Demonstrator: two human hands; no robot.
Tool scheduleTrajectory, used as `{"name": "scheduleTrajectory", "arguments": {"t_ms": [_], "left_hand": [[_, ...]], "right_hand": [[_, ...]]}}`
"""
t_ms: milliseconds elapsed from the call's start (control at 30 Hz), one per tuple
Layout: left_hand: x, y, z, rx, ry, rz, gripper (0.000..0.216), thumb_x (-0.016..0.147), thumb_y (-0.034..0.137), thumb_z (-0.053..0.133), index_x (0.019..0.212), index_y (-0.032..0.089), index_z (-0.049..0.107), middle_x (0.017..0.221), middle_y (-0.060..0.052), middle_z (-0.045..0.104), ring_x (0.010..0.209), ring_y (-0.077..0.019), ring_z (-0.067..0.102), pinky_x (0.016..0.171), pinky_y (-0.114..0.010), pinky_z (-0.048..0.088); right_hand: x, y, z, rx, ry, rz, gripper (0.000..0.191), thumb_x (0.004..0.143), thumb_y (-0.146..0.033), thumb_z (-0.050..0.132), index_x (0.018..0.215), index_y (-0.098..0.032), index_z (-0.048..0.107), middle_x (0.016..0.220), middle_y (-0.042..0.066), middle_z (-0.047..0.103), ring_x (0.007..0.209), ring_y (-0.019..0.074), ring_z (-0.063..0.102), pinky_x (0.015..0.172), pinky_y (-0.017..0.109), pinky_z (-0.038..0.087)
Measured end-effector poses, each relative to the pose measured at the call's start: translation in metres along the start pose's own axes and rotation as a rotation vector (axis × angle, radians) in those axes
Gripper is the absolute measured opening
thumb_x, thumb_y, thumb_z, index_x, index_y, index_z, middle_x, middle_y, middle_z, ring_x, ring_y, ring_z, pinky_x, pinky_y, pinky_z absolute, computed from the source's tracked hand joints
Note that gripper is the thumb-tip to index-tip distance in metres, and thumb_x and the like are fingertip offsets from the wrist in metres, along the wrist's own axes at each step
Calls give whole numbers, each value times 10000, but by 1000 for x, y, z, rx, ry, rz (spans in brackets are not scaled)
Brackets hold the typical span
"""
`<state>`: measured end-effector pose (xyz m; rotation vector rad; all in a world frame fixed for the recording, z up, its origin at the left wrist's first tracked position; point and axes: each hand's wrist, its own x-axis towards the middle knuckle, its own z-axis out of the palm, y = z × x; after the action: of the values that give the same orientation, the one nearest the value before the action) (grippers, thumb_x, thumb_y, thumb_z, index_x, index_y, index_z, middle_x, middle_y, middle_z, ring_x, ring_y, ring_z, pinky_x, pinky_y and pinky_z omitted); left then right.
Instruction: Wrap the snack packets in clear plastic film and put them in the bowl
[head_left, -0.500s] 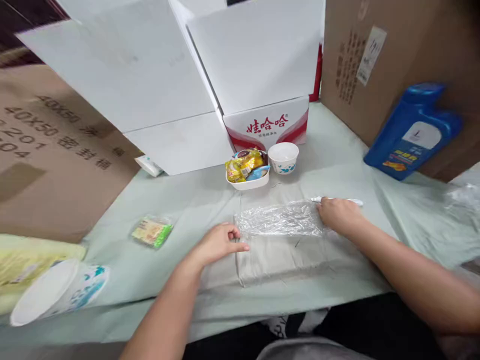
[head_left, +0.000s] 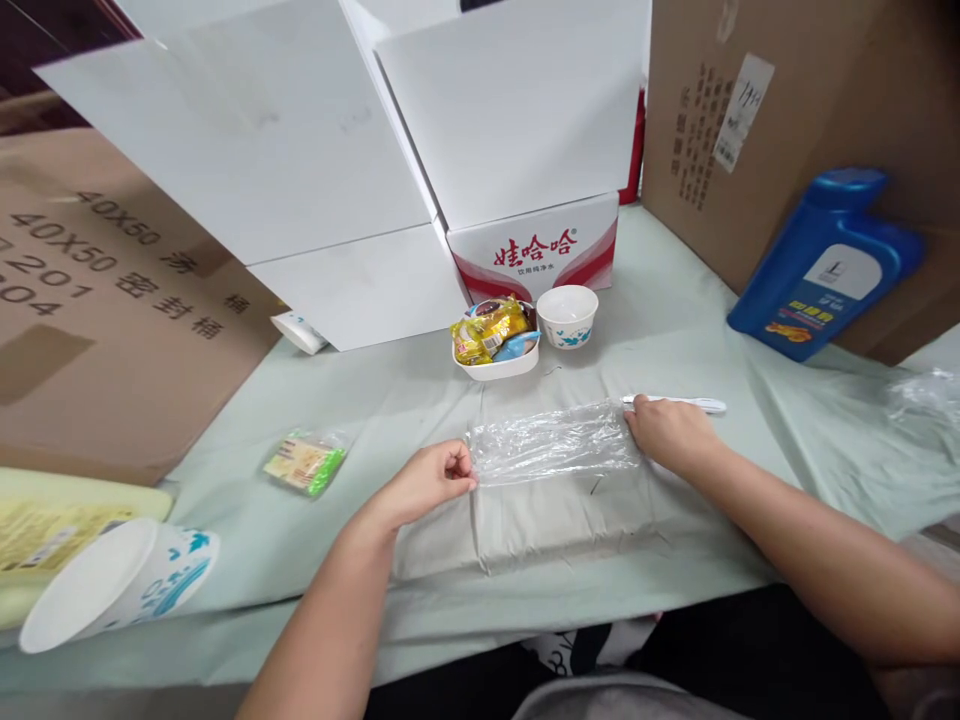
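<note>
Left hand: from where I stand, the left hand (head_left: pixel 431 483) has its thumb and forefinger brought together on the near left edge of the plastic, pinching it; the other fingers curl inward.
Right hand: the right hand (head_left: pixel 671 432) is bent palm-down over the plastic's right end, fingers close together and touching it; their tips are tucked from sight, so I cannot tell whether they grip or only press.
Clear plastic: the clear plastic sheet (head_left: pixel 555 443) runs as a wrinkled, shiny band between the two hands, over the pale green tablecloth (head_left: pixel 367 400).
White tool: a slim white tool (head_left: pixel 706 405) lies just behind the right hand, partly covered by it.
Snacks: beyond the plastic, a white tray (head_left: pixel 499 371) holds gold and blue packets, just beside an upright paper bowl (head_left: pixel 568 330).
Left of the person: a biscuit packet (head_left: pixel 305 463) lies flat; nearer, a tilted paper cup (head_left: pixel 169 570) sits by a pale yellow bottle (head_left: pixel 67 515).
Right of the person: a blue bottle (head_left: pixel 817 270) leans near a brown carton (head_left: pixel 694 130).
Back: a white box (head_left: pixel 532 245) with red lettering stands behind the tray.
</note>
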<state>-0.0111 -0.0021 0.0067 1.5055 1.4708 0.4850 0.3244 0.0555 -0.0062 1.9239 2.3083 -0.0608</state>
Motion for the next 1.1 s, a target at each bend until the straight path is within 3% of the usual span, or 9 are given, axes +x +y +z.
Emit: {"name": "scheduleTrajectory", "arguments": {"t_ms": [167, 300, 367, 467, 533, 600, 733, 900, 1100], "left_hand": [[-2, 2, -4, 111, 18, 35, 360, 600, 351, 781, 788, 199, 515, 809, 5, 646, 693, -146, 589, 630, -266, 466], [2, 3, -2, 444, 601, 144, 228, 796, 413, 629, 769, 199, 555, 747, -6, 608, 698, -171, 569, 671, -315, 471], [7, 3, 8, 554, 735, 338, 192, 883, 367, 535, 822, 193, 588, 812, -39, 644, 795, -196, 603, 758, -348, 493], [16, 1, 30, 682, 427, 641, 223, 925, 333, 518, 1051, 195, 638, 1076, -79, 691, 1094, -238, 598, 968, -403, 466], [21, -2, 44, 769, 214, 684, 332, 928, 350, 534, 1227, 218, 594, 1299, -84, 618, 1281, -271, 494, 1063, -460, 408], [24, -5, 53, 837, 122, 643, 403, 935, 355, 526, 1320, 236, 540, 1435, -81, 510, 1377, -290, 387, 1097, -506, 370], [24, -9, 56, 884, 87, 572, 427, 955, 355, 481, 1366, 241, 507, 1506, -85, 419, 1417, -283, 321, 1124, -523, 337], [24, -10, 53, 872, 73, 559, 434, 957, 366, 473, 1377, 263, 499, 1519, -74, 399, 1425, -276, 303, 1136, -516, 324], [25, -10, 49, 813, 45, 545, 438, 943, 358, 498, 1373, 277, 507, 1522, -74, 394, 1423, -283, 305, 1141, -522, 311]], "right_hand": [[0, 4, -6, 57, -32, 12, 368, 988, -342, 340, 1029, -108, 621, 932, 199, 715, 913, 320, 692, 730, 381, 484], [1, 15, -18, 165, -115, 38, 423, 981, -402, 309, 1003, -149, 647, 987, 170, 710, 976, 328, 661, 734, 385, 464], [2, 21, -24, 229, -137, 33, 430, 976, -415, 302, 956, -166, 652, 975, 151, 711, 949, 306, 665, 717, 363, 454], [2, 32, -31, 439, -220, -27, 419, 964, -460, 329, 918, -181, 638, 928, 108, 719, 751, 216, 682, 655, 313, 445], [1, 42, -33, 622, -309, -131, 381, 935, -500, 404, 987, -189, 618, 973, 82, 718, 648, 164, 663, 630, 292, 454], [1, 51, -33, 746, -394, -270, 400, 869, -513, 532, 1119, -203, 576, 1104, 77, 693, 661, 149, 660, 646, 285, 476], [5, 64, -26, 749, -430, -451, 615, 742, -390, 696, 1293, -219, 482, 1249, 84, 631, 795, 163, 661, 719, 285, 493], [10, 61, -19, 758, -380, -565, 663, 769, -292, 652, 1385, -236, 414, 1299, 80, 606, 832, 155, 640, 735, 276, 487], [6, 60, -23, 790, -435, -563, 536, 794, -259, 583, 1319, -200, 489, 943, 28, 706, 734, 145, 621, 666, 256, 469]]}}
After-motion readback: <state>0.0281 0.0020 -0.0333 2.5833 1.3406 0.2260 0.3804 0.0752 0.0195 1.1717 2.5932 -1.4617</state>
